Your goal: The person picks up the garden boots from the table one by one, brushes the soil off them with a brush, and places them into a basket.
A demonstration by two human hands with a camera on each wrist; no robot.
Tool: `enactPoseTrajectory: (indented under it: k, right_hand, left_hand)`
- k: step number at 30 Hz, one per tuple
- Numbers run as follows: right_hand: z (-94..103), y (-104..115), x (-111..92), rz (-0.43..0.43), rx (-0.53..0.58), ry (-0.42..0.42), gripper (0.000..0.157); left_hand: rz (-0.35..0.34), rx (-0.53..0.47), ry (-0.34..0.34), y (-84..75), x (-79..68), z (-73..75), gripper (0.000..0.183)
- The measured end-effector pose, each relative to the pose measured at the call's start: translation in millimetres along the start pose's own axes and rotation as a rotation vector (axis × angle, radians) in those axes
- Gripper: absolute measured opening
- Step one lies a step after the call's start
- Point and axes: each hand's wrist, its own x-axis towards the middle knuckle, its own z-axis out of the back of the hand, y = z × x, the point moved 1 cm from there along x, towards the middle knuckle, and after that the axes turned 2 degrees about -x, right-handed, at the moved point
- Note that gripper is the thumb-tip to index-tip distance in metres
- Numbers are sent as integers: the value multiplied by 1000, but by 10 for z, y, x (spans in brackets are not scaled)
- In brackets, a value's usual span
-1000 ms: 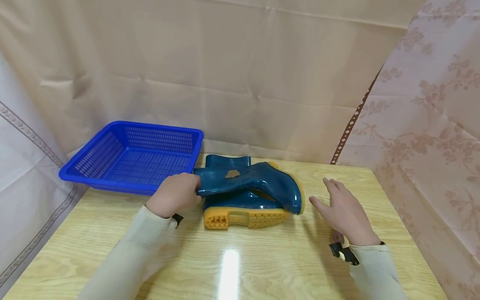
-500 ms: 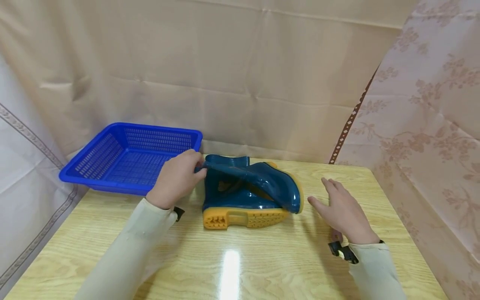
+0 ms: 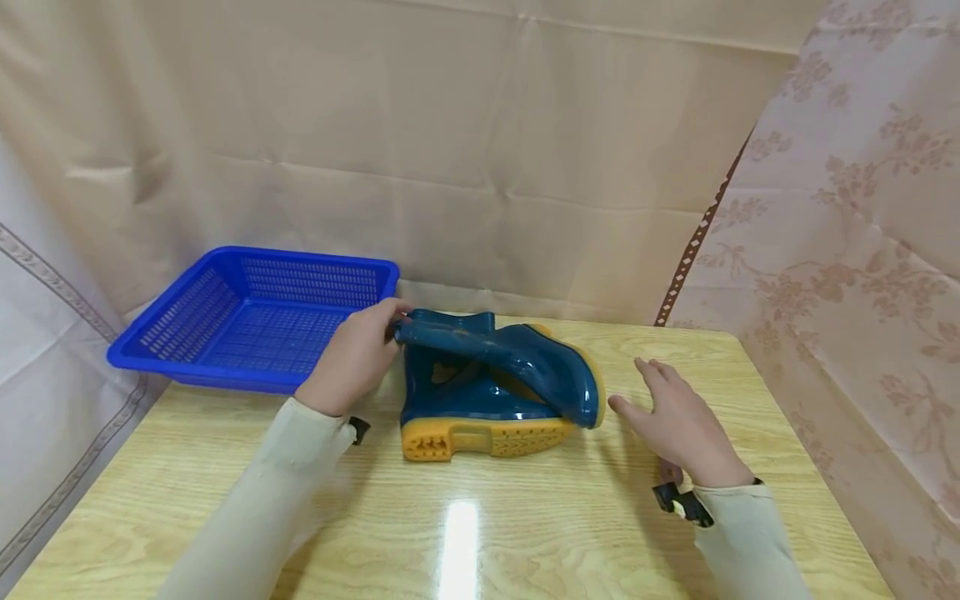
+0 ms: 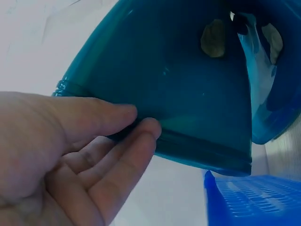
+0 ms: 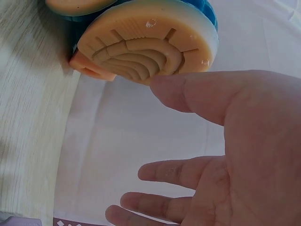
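Two dark teal rubber boots with yellow soles lie crossed on the table. The lower boot is on its side, its sole facing me. Over it rests the upper boot, toe to the right. My left hand pinches the top edge of the upper boot's shaft between thumb and fingers; the left wrist view shows this shaft opening from close by, its rim bent. My right hand is spread just right of the toe. In the right wrist view its thumb overlaps the ribbed sole.
A blue plastic basket with slotted walls stands at the left, close beside my left hand. Beige cloth hangs behind the wooden table, with patterned cloth on the right side.
My left hand has shifted up and back, raising and folding the near side of the upper boot's shaft. More of the lower boot shows beneath. The right hand stays nearly still.
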Motion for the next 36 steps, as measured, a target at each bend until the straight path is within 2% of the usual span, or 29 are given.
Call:
enactPoseTrajectory:
  k: [6, 9, 18, 21, 24, 26, 28, 30, 32, 34, 36]
  right_hand:
    - [2, -14, 8, 5, -5, 9, 90]
    - [-13, -5, -3, 9, -11, 3, 90]
    - [-63, 13, -27, 17, -27, -24, 89]
    - [-80, 19, -30, 17, -35, -41, 83]
    - [-80, 6, -25, 21, -41, -55, 79]
    - [-76, -4, -29, 18, -41, -55, 78]
    - [-70, -16, -27, 19, -44, -61, 78]
    - [-59, -29, -25, 16, -49, -61, 78]
    - [-52, -36, -23, 21, -56, -70, 78]
    - [-50, -40, -20, 22, -61, -71, 78]
    - [-55, -41, -21, 20, -53, -65, 79]
  left_hand:
    - [-19, 76, -36, 57, 26, -18, 20]
    - [-45, 88, -66, 79, 37, -31, 18]
    - [-215, 149, -216, 44, 106, -14, 12]
    - [-247, 115, -241, -19, 124, -4, 13]
    - [-288, 73, -271, -155, 155, 10, 15]
    - [-341, 55, -304, -266, 167, 23, 16]
    - [-436, 52, -333, -361, 173, 32, 17]
    - [-518, 53, -326, -420, 165, 33, 17]
    - [-572, 49, -288, -429, 154, 24, 17]
    - [-584, 41, -245, -397, 153, 10, 17]
    - [-562, 31, -209, -360, 153, 3, 18]
